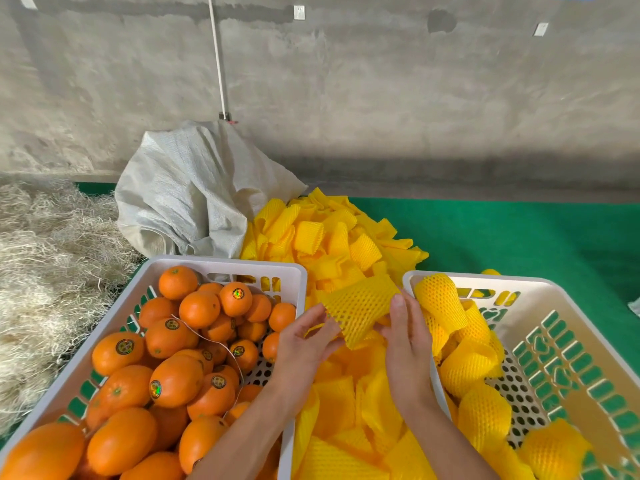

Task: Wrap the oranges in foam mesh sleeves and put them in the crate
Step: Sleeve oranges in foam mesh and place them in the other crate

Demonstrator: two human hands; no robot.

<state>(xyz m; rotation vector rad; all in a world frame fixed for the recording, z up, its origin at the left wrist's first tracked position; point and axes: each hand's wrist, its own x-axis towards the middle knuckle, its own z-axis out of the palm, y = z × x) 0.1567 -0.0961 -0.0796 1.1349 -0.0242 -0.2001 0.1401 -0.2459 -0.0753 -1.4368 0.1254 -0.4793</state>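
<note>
A yellow foam mesh sleeve [360,306] is held up between both hands, above the gap between the two crates. My left hand [304,344] pinches its left edge and my right hand [405,344] grips its right side. No orange is in either hand. The white crate on the left [221,263] is full of bare oranges [180,375] with round stickers. The white crate on the right [561,289] holds several oranges wrapped in yellow mesh [483,415]. A heap of loose yellow sleeves [332,237] lies between and behind the crates.
A crumpled white woven sack [194,195] lies behind the left crate. Dry straw [45,258] covers the ground at the left. Green matting [519,233] runs to the right under the crates. A grey concrete wall [381,81] with a white pipe stands behind.
</note>
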